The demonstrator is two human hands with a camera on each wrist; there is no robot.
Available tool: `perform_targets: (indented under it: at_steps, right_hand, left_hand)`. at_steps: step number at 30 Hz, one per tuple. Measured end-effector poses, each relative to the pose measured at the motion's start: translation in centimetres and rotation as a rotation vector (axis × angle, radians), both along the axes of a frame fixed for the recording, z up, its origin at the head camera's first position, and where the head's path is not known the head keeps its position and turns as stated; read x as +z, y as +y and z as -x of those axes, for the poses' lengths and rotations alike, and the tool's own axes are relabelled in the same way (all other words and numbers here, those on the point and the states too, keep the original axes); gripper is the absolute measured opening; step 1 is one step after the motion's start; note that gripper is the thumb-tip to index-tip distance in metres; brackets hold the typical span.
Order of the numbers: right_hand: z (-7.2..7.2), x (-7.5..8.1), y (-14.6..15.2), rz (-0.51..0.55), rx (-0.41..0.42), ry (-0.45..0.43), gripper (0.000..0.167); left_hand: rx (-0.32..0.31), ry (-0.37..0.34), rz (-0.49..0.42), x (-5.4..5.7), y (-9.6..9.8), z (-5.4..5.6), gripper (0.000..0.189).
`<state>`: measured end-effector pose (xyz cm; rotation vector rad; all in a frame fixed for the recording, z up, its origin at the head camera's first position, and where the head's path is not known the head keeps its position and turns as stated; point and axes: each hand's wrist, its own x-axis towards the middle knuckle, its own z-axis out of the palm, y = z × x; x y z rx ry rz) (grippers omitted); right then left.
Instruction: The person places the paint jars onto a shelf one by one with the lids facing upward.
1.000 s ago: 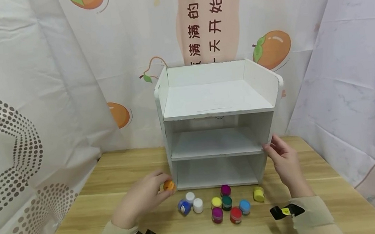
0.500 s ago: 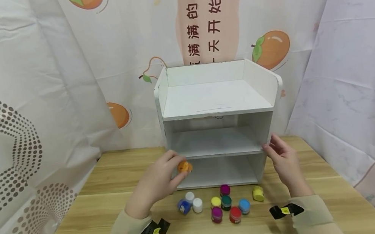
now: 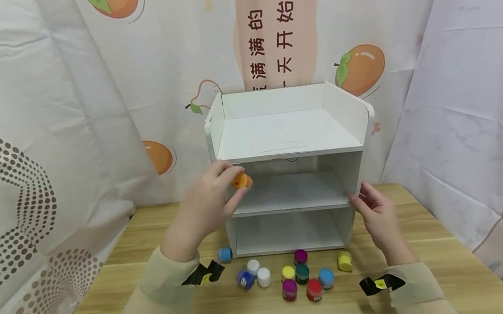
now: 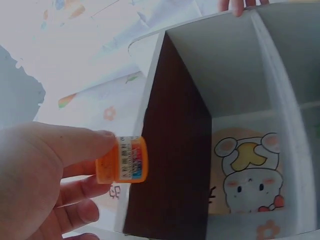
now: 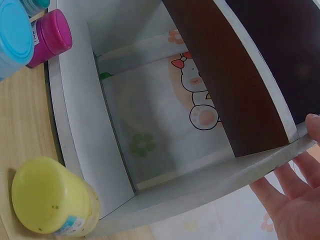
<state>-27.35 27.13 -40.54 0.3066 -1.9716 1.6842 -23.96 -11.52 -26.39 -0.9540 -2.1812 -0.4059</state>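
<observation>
My left hand [image 3: 205, 202] pinches a small orange paint jar [image 3: 241, 181] between thumb and fingers, in front of the shelf's left side at middle-compartment height. In the left wrist view the orange jar's printed label [image 4: 131, 159] faces the camera, beside the upright panel's edge. The white shelf unit [image 3: 290, 132] stands on the wooden table. My right hand [image 3: 379, 215] holds the front edge of its right side panel, level with the middle board. In the right wrist view the thumb [image 5: 313, 127] lies at the panel edge, with fingers along the outer side.
Before the shelf stand several paint jars, among them a white jar [image 3: 264, 277], a red jar [image 3: 314, 290] and a light blue jar [image 3: 326, 278]. A yellow jar [image 3: 345, 262] lies tipped at the right. Another blue jar [image 3: 225, 254] lies by the shelf's left foot.
My left hand has lifted the orange jar from near the table up and to the right, past the bottom compartment. A blue jar behind it has come into sight. The right hand keeps its place.
</observation>
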Motion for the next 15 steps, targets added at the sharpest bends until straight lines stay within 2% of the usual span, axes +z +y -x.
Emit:
perform_targets:
  at_steps: [6, 15]
  right_hand:
    - [0.0, -0.1, -0.1, -0.005, -0.001, -0.002, 0.05]
    - [0.1, -0.2, -0.1, 0.014, 0.013, 0.02, 0.049]
  left_hand:
    - [0.037, 0.036, -0.025, 1.8, 0.2, 0.5, 0.035]
    - [0.082, 0.063, 0.026, 4.4, 0.2, 1.0, 0.033]
